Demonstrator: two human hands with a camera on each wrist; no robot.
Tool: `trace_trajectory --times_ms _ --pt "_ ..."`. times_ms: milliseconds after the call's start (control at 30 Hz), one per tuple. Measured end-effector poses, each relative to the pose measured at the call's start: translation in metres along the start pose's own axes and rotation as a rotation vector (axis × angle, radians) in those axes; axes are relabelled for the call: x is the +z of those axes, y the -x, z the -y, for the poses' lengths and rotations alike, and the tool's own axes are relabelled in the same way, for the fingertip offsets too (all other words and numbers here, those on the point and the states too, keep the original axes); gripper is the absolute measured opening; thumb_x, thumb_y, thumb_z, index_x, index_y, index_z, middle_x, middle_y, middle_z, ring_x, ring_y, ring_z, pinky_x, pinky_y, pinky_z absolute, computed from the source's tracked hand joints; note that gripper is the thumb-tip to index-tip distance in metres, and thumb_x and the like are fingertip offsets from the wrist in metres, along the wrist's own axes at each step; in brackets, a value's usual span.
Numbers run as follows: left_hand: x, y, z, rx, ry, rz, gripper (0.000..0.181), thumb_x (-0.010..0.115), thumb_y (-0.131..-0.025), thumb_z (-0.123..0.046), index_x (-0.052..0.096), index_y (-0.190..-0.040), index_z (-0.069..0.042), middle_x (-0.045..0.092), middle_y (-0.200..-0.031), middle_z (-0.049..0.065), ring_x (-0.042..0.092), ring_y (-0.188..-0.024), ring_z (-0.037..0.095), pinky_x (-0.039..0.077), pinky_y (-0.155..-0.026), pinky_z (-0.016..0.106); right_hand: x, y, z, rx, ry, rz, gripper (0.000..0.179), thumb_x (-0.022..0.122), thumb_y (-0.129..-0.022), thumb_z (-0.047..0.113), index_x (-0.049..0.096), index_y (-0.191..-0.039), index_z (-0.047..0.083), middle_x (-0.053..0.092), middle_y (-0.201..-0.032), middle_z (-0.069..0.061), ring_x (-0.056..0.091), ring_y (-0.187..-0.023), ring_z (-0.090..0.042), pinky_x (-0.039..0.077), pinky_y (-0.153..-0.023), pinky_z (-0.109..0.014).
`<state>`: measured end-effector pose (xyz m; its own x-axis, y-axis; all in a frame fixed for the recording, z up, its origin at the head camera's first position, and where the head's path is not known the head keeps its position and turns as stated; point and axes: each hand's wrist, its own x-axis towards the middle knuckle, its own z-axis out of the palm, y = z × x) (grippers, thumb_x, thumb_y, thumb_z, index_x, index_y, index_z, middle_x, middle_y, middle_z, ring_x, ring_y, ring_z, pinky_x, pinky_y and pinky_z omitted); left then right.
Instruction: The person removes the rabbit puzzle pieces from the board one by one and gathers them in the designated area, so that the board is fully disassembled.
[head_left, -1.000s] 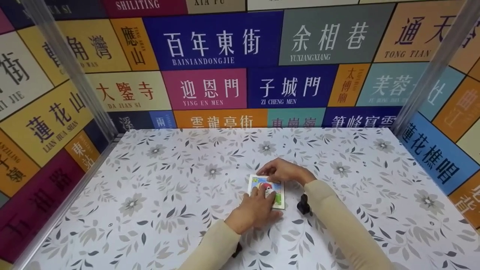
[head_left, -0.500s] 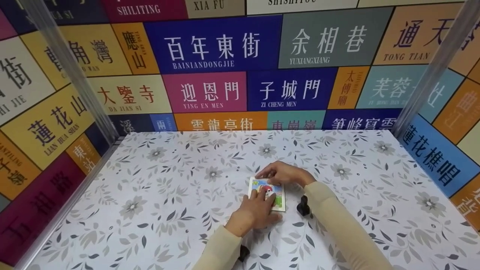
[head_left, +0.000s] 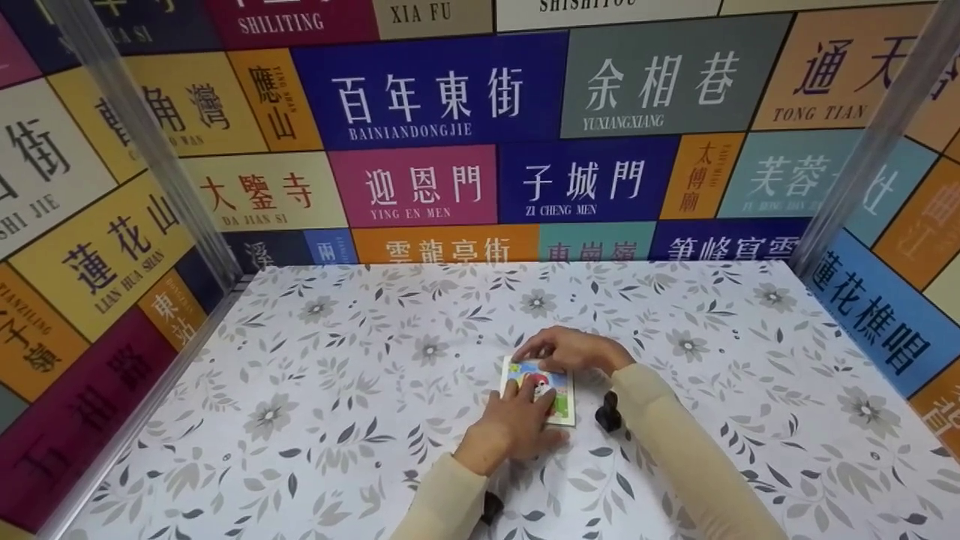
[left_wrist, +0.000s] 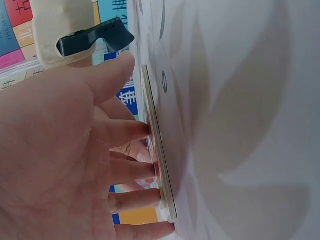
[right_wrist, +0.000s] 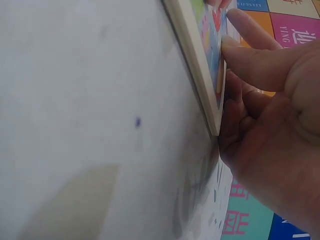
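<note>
Well, the picture board [head_left: 564,390]: lying on the table slightly right of the middle, between the two hands, a pale border round a cartoon print in blue, green and red; fingers cover part of the print, so I can't make out all of it.
Left hand [head_left: 517,426]: reaching in from the near left side, fingers spread and fairly straight, their tips resting on the board; nothing is clasped in it.
Right hand [head_left: 576,349]: bent over the board's far right part, index finger stretched to the far left corner, thumb touching the board, the other fingers curled in by the edge; whether it really pinches anything, I can't tell.
Board's edge: pale and thin in both wrist views.
Tablecloth [head_left: 225,480]: white, printed with grey flowers and leaves, spread under the board and both arms.
Sleeves: cream on both arms, the left sleeve [head_left: 442,499] at the near side, the right sleeve [head_left: 686,450] slanting in from the near right.
Black mounts: a dark piece at each wrist, the left mount [head_left: 491,508] partly hidden by its sleeve, the right mount [head_left: 609,412] just right of the board.
Wall [head_left: 435,90]: colourful blocks of lettering on the far, left and right sides.
Clear posts: a left post [head_left: 150,150] and a right post [head_left: 855,165], at the far corners.
</note>
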<state>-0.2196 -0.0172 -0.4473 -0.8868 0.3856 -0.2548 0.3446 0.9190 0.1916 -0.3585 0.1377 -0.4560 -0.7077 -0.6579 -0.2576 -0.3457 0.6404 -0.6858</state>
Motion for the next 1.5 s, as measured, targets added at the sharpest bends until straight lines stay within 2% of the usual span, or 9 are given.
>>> trace_trajectory --times_ms 133,267,567,667,767,933,1200,1500 --pt "-0.001 0.0 -0.003 -0.016 -0.012 0.021 0.074 0.049 -0.096 -0.064 0.033 -0.158 -0.025 0.024 -0.167 0.007 0.027 -0.152 0.032 0.031 -0.119 0.055 -0.003 0.0 0.003 -0.037 0.055 0.031 0.044 0.055 -0.094 0.0 0.07 -0.127 0.025 0.065 -0.125 -0.008 0.057 -0.11 -0.022 0.047 -0.097 -0.042" --pt "0.0 0.0 -0.005 -0.028 -0.026 0.032 0.075 0.048 -0.096 -0.065 0.031 -0.158 -0.026 0.022 -0.168 0.006 0.025 -0.153 0.031 0.031 -0.119 0.055 -0.004 -0.001 0.004 -0.039 0.039 0.053 0.049 0.052 -0.091 -0.003 0.069 -0.13 0.022 0.064 -0.129 -0.01 0.057 -0.114 -0.023 0.046 -0.097 -0.04" --pt "0.002 -0.004 -0.006 -0.052 -0.031 0.031 0.076 0.046 -0.096 -0.066 0.03 -0.159 -0.026 0.024 -0.167 0.008 0.023 -0.154 0.03 0.028 -0.121 0.052 -0.003 -0.007 0.008 -0.018 0.018 0.067 0.049 0.051 -0.089 -0.002 0.071 -0.127 0.022 0.065 -0.126 -0.009 0.056 -0.108 -0.02 0.044 -0.087 -0.033" --pt "0.002 -0.005 -0.004 -0.042 -0.036 0.022 0.075 0.045 -0.097 -0.066 0.031 -0.159 -0.026 0.026 -0.166 0.009 0.024 -0.154 0.03 0.029 -0.121 0.053 -0.003 -0.007 0.011 -0.011 0.006 0.073 0.048 0.051 -0.088 -0.002 0.071 -0.126 0.022 0.065 -0.125 -0.008 0.054 -0.108 -0.02 0.042 -0.09 -0.034" --pt "0.002 -0.005 -0.002 -0.023 -0.036 0.008 0.074 0.046 -0.097 -0.065 0.032 -0.158 -0.025 0.028 -0.165 0.01 0.026 -0.152 0.031 0.031 -0.119 0.053 -0.002 -0.007 0.013 -0.054 0.02 0.086 0.044 0.051 -0.089 -0.001 0.07 -0.124 0.018 0.063 -0.128 -0.009 0.054 -0.113 -0.023 0.043 -0.097 -0.041" --pt "0.002 -0.004 -0.001 -0.01 -0.023 0.002 0.075 0.048 -0.096 -0.065 0.032 -0.158 -0.026 0.027 -0.165 0.011 0.025 -0.153 0.032 0.031 -0.119 0.053 0.003 -0.005 0.011 -0.094 0.031 0.047 0.04 0.051 -0.092 -0.001 0.069 -0.124 0.015 0.061 -0.133 -0.011 0.054 -0.121 -0.028 0.042 -0.107 -0.052" --pt "0.003 -0.004 0.0 -0.012 -0.036 0.007 0.077 0.048 -0.095 -0.067 0.031 -0.159 -0.026 0.026 -0.166 0.011 0.026 -0.152 0.032 0.031 -0.118 0.053 0.007 -0.004 0.005 -0.169 0.057 0.001 0.048 0.043 -0.089 -0.008 0.069 -0.125 0.011 0.059 -0.132 -0.016 0.054 -0.12 -0.034 0.044 -0.106 -0.055" --pt "0.001 -0.002 -0.004 -0.032 0.001 0.036 0.079 0.05 -0.095 -0.066 0.028 -0.159 -0.027 0.022 -0.168 0.007 0.022 -0.155 0.032 0.027 -0.122 0.054 0.006 -0.003 0.008 -0.085 0.046 -0.046 0.035 0.053 -0.095 0.004 0.075 -0.118 0.02 0.061 -0.131 -0.009 0.055 -0.119 -0.027 0.043 -0.105 -0.054"
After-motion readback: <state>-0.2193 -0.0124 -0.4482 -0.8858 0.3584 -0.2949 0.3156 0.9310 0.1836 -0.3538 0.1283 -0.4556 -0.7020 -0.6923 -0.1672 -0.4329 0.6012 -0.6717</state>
